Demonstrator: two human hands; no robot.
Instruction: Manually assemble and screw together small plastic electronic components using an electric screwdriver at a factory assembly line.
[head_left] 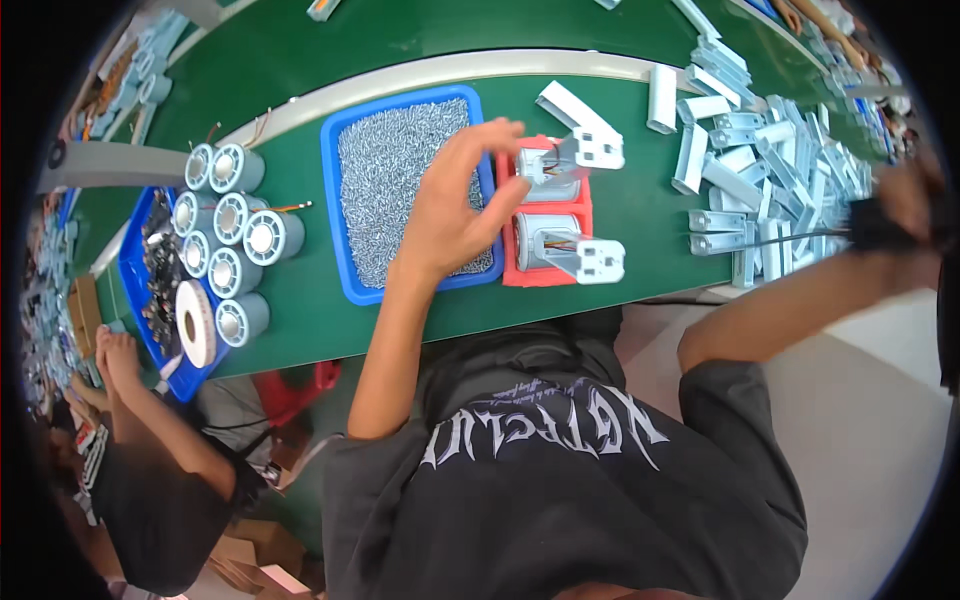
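My left hand [455, 205] is open, fingers and thumb spread at the left edge of a red fixture [510, 272]. Seated in that fixture are two grey-white cylindrical motors, the upper motor [560, 190] beside my thumb and the lower motor [536, 243] nearer me. A white metal bracket [600, 150] stands over the upper one and another bracket [600, 261] over the lower, with thin wires between. Out at the far right, my right hand [908, 205] is closed around a black electric screwdriver [875, 225], its long thin bit pointing left; the hand is partly blurred and dark.
A blue tray [333, 200] of small screws lies under my left forearm. Several motors [230, 220] stand at left, near a blue bin [135, 265] and a white tape roll [195, 323]. Loose brackets [770, 170] pile up at right. A co-worker's hands [118, 352] show at lower left.
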